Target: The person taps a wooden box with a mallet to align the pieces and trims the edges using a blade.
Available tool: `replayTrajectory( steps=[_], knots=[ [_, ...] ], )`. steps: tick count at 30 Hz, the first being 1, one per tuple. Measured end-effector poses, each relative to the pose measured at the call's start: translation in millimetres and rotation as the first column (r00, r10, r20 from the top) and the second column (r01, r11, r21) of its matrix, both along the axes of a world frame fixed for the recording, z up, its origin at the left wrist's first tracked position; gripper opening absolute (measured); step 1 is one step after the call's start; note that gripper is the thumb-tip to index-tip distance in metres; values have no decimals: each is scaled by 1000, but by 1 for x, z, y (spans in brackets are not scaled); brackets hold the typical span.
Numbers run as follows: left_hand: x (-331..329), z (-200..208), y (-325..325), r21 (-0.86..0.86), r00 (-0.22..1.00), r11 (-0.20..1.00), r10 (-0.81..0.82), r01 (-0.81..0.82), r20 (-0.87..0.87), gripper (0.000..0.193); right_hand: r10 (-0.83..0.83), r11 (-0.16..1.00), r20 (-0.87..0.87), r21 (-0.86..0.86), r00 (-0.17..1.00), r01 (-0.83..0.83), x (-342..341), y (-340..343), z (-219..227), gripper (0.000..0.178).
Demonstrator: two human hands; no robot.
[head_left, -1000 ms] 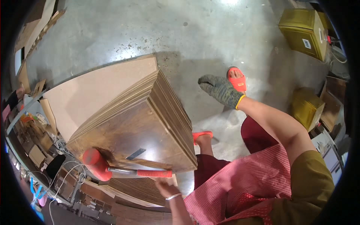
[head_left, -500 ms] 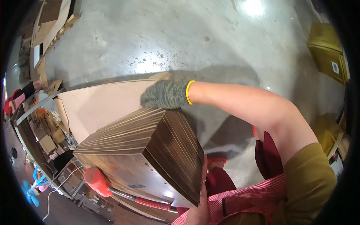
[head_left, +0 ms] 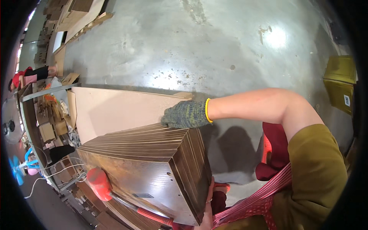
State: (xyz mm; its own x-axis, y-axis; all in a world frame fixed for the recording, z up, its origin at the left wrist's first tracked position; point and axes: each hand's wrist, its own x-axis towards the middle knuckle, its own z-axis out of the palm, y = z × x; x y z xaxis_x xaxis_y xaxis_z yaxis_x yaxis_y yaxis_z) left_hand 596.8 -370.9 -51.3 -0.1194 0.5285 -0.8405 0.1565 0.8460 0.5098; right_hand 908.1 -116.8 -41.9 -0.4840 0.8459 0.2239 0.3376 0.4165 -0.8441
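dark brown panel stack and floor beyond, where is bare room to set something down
Widest: grey concrete floor beyond the right hand, gloved in grey-green knit, left of the olive-yellow box. Smaller: atop the dark brown panel stack, between the red-headed mallet and the far edge. Crowded: the left, with cardboard pieces and a blue-bladed fan.

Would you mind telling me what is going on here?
Someone's gloved right hand is at the far right corner of a stack of brown boards, and their bare left hand is at its near right corner. A red-headed mallet lies on top, and a pale sheet shows beyond the stack.
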Motion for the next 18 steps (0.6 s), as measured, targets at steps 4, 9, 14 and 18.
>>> replayTrajectory(
  steps=[4, 9, 14, 18],
  knots=[
    [8, 2, -1, -12, 1000, 1000, 8, -8, -10, 46, -45, 999, -32, 8, 999, 45, -7, 2, -6, 20],
    [20, -1, -1, -14, 1000, 1000, 12, -12, -18, 45, -44, 997, 15, 60, 999, 43, -4, 1, -5, 23],
    [28, -5, -8, -39, 1000, 999, 7, -7, -10, 45, 76, 970, -170, -215, 983, -112, 30, 7, -8, 27],
    [36, -9, -11, -54, 1000, 998, 11, -11, -4, 44, -112, 897, -135, -440, 985, 42, 62, -8, -27, 28]
  ],
)
